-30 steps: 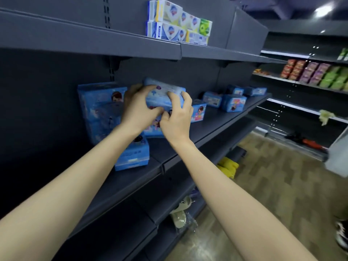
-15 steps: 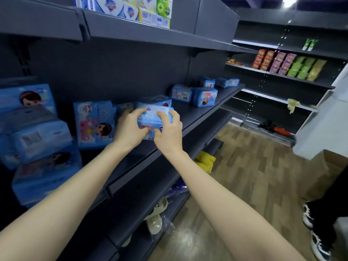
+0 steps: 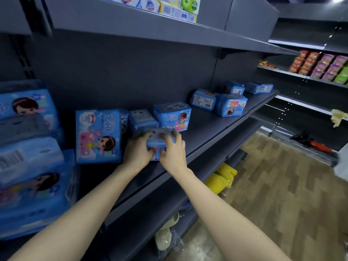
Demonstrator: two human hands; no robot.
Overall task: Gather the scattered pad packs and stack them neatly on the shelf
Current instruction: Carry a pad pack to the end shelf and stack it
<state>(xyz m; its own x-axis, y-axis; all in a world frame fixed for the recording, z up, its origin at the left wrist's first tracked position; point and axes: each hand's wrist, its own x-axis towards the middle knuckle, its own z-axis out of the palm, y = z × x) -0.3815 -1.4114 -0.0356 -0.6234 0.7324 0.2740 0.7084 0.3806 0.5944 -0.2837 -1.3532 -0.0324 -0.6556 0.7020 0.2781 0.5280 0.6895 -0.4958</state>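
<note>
Pad packs [image 3: 28, 147] piled at far left of shelf [image 3: 207, 132], pretty blurry tbh. Upright pack [image 3: 98, 136] stood just beside pile. Small pack [image 3: 160, 143] gripped from both ends near shelf front: left hand [image 3: 137, 151] curled round left end, right hand [image 3: 173, 153] curled round right end. Touching shelf or not, can't be told. Back packs [image 3: 172, 115] parked just behind it. Loose packs [image 3: 231, 105] scattered further right, same shelf. Yellow stuff [image 3: 220, 178] tucked lower down.
</note>
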